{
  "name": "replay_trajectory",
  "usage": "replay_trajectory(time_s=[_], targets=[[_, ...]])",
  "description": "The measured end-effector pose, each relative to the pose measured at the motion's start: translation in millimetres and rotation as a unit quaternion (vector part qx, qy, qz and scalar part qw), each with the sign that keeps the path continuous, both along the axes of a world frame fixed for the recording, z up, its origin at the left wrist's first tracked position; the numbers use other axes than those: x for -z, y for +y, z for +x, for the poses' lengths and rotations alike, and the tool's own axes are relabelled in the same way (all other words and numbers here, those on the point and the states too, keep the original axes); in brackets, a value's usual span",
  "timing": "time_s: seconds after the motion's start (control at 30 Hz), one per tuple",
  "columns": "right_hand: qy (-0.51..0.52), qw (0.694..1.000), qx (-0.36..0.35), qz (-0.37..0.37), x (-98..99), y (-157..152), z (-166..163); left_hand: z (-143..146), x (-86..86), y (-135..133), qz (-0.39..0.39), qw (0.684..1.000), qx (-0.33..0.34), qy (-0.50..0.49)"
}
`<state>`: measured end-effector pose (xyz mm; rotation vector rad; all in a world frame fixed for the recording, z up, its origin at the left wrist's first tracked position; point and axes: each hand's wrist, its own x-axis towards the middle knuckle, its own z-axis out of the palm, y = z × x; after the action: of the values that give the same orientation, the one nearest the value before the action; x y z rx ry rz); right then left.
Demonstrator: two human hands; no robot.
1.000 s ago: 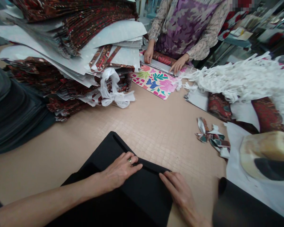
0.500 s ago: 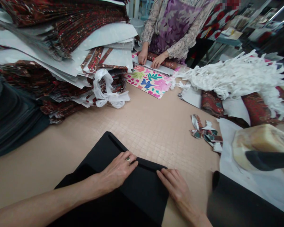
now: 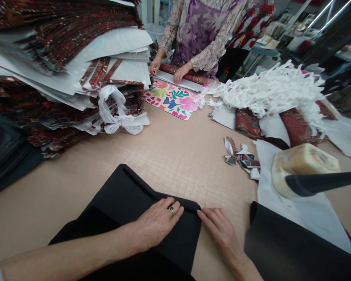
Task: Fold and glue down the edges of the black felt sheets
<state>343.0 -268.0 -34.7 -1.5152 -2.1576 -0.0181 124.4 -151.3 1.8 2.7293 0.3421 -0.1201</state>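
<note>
A piece of black fabric (image 3: pixel 111 199) lies on the table before me, its far edge turned over in a narrow fold. My left hand (image 3: pixel 156 220), with a ring on one finger, has its closed fingers pressed on that fold right of the middle. At the fabric's far right corner, my right hand (image 3: pixel 220 230) pinches the end of the fold between thumb and fingertips. The undersides of both hands are hidden.
Patterned fabric stacks (image 3: pixel 61 50) rise at the left beside dark layers (image 3: pixel 8 156). A co-worker's hands (image 3: pixel 183 72) rest on cloth over a floral piece (image 3: pixel 169 99). White strips (image 3: pixel 269 91), scraps (image 3: pixel 242 158), a cream-coloured block (image 3: pixel 304 166) and a black roll (image 3: pixel 292 242) lie rightward.
My left hand has slid right along the fold, closer to my right hand. My right fingers have closed onto the corner. The whole view has shifted, moving the surroundings leftward.
</note>
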Motion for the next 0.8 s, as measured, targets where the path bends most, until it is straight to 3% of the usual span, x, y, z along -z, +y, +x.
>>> replay_trajectory(time_s=[0.3, 0.67, 0.8], targets=[[-0.043, 0.998, 0.003, 0.046, -6.1, 2.0, -3.3, 10.2, -3.1, -3.1, 0.014, 1.0, -0.008, -0.003], [-0.033, 0.999, -0.001, 0.007, 7.6, -9.0, -2.4, 27.4, -3.9, -13.4, 0.035, 0.999, -0.008, 0.028], [0.004, 0.998, 0.045, 0.037, 10.7, -12.6, -4.2, 27.6, -5.0, -13.9, 0.048, 0.998, -0.012, 0.026]])
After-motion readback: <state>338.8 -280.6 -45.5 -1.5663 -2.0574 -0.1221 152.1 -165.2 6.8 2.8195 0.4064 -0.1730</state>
